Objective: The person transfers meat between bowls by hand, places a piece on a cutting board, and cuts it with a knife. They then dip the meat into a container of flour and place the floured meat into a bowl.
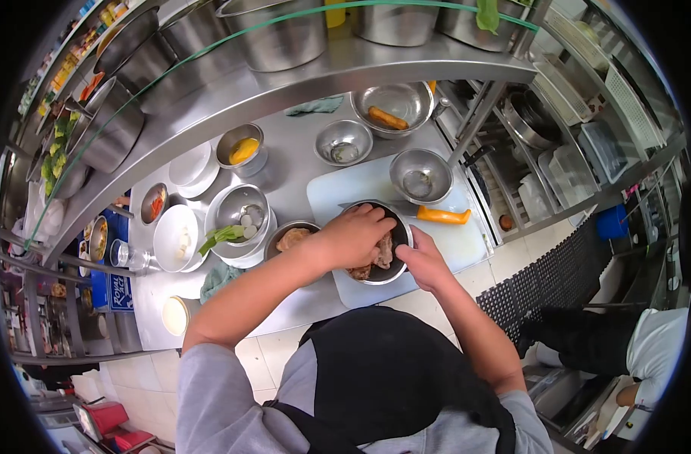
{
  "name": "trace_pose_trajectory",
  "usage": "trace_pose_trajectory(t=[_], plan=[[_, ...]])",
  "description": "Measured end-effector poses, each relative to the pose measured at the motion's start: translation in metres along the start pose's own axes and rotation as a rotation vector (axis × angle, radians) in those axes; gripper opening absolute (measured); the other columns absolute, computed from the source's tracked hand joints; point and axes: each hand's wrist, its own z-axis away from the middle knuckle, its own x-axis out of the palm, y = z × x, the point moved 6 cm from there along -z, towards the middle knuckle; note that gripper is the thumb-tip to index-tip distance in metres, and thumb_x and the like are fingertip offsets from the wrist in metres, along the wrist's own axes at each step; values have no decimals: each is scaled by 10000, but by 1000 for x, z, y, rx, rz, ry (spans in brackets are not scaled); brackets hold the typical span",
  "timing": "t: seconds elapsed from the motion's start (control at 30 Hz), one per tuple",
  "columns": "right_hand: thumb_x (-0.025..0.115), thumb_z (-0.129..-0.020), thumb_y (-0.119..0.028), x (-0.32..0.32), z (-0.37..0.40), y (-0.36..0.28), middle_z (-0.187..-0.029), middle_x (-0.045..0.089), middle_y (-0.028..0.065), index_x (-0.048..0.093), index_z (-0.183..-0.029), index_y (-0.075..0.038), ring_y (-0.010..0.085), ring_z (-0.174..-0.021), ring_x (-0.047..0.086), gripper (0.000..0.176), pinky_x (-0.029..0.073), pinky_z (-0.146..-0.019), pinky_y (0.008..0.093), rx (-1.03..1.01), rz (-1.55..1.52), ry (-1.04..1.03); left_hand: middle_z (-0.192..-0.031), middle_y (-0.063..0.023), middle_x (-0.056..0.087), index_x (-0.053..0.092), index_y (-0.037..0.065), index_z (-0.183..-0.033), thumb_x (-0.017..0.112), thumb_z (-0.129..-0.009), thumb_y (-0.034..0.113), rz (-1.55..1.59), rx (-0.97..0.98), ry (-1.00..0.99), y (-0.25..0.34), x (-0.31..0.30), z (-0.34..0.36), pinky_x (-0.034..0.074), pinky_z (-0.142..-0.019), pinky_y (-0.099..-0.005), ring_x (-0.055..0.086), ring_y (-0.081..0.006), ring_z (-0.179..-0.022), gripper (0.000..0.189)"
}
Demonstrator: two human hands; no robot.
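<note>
My left hand (pixel 357 236) reaches into a metal bowl (pixel 406 266), its fingers curled over browned pieces of meat (pixel 383 253). On the bowl's right side, my right hand (pixel 423 259) grips the rim with the thumb on top. The bowl is held over the near part of a white cutting board (pixel 466 242). Just left of it, partly under my left forearm, a second metal bowl (pixel 273 246) holds a pale piece of meat (pixel 293 239). Behind the bowl lies a knife with a yellow handle (pixel 444 216).
An empty-looking metal bowl (pixel 421 175) stands on the board's far part. Further left are a bowl of green stalks (pixel 226 236), white bowls (pixel 177 238) and a container of yellow food (pixel 243 151). A steel shelf (pixel 323 76) overhangs the counter. Another person (pixel 656 356) is at right.
</note>
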Motion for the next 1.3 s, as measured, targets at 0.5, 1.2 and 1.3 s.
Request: trace_pose_trajectory(t=[0.5, 1.2, 1.3], plan=[[554, -850, -23, -28, 8, 5, -1097, 661, 138, 555, -1266, 88, 177, -958, 633, 432, 527, -851, 318, 29, 55, -22, -1096, -95, 611, 622, 74, -1023, 752, -824, 107, 257, -37, 97, 5, -35, 14, 512, -909, -374, 602, -252, -1064, 240], [670, -831, -289, 21, 2, 13, -1088, 658, 143, 727, -1021, -36, 326, -1157, 546, 321, 288, -1119, 618, -323, 1723, 238, -1199, -89, 652, 567, 58, -1273, 607, -969, 94, 1919, -491, 473, -61, 63, 129, 581, -864, -377, 665, -212, -1060, 308], [691, -821, -281, 26, -5, 13, -1129, 650, 134, 719, -1086, -82, 323, -1181, 538, 332, 281, -1120, 640, -206, 1763, 217, -1174, -75, 661, 577, 63, -1259, 605, -969, 94, 1932, -486, 493, -65, 59, 140, 588, -831, -365, 673, -200, -1024, 293]])
